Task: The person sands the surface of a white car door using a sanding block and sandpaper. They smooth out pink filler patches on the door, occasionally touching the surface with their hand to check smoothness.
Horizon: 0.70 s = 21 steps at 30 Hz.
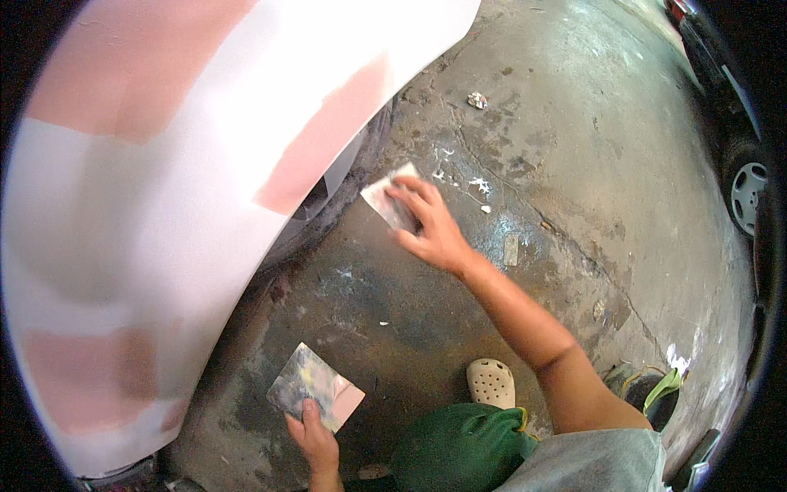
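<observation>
My left hand [315,439] grips a square mixing board [299,382] by its lower edge, thumb on top. Grey and yellowish smears cover the board, and pink paste [348,401] lies at its right corner. Up and to the right, my right hand [438,228] pinches a flat, pale filler spreader [382,198] with a pinkish smear. The spreader is in the air beside the white car body panel [197,189], apart from it. Pink filler patches mark the panel: one by the wheel arch [328,135], one at the upper left [123,74], one at the lower left [90,377].
Under the panel's edge shows a dark tyre [305,234]. The stained concrete floor [574,148] has white splashes, a crumpled scrap [477,100] and a small flat piece [511,249]. My cream clog [491,383] stands below. Another car's wheel [747,199] is at the far right.
</observation>
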Tool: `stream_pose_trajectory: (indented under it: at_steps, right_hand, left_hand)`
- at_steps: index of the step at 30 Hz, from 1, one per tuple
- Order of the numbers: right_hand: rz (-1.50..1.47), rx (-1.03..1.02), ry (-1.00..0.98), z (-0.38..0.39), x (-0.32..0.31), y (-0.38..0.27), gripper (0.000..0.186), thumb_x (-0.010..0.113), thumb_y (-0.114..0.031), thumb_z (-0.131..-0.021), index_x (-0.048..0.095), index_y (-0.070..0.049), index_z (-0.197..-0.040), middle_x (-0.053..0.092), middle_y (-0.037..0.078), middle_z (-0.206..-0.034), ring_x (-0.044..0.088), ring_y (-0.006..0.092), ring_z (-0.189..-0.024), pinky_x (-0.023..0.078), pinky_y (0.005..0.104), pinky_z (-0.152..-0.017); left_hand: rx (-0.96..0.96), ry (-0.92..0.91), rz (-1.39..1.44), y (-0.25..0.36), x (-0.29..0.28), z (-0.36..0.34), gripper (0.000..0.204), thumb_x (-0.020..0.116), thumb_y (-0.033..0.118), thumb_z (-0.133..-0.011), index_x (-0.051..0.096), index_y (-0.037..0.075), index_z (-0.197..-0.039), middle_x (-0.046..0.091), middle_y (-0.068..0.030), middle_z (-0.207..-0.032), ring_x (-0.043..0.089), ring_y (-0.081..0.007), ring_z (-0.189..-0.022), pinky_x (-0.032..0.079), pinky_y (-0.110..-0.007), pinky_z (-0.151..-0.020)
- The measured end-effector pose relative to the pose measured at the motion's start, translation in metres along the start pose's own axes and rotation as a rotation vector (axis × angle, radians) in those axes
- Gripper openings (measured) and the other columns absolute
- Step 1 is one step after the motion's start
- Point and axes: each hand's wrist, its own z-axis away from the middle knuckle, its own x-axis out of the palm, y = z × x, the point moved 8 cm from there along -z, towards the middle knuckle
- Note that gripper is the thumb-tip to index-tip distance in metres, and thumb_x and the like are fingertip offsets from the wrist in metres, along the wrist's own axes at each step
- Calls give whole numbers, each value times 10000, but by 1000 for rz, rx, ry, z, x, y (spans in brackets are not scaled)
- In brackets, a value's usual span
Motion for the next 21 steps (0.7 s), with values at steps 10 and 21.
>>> stream_pose_trajectory:
  at_steps: [10,21]
  right_hand:
    - [-797,233,261,-46,-8,21,582,613,-298,-937,493,-36,-1443,486,155,-1411,445,278,-1339,321,394,-1147]
    - [-503,15,439,-76,-1,9,630,729,-321,-817,570,-68,-1371,498,180,-1376,448,340,-1332,323,440,-1151]
  left_hand:
    - [-44,-63,46,5,7,-1,489,550,232,-1019,419,-93,-1361,553,-203,-1313,570,-285,-1172,453,-397,-1003]
    - [3,-41,98,-9,-4,-6,612,576,254,-1006,338,-101,-1443,482,-242,-1415,539,-334,-1254,449,-428,-1051]
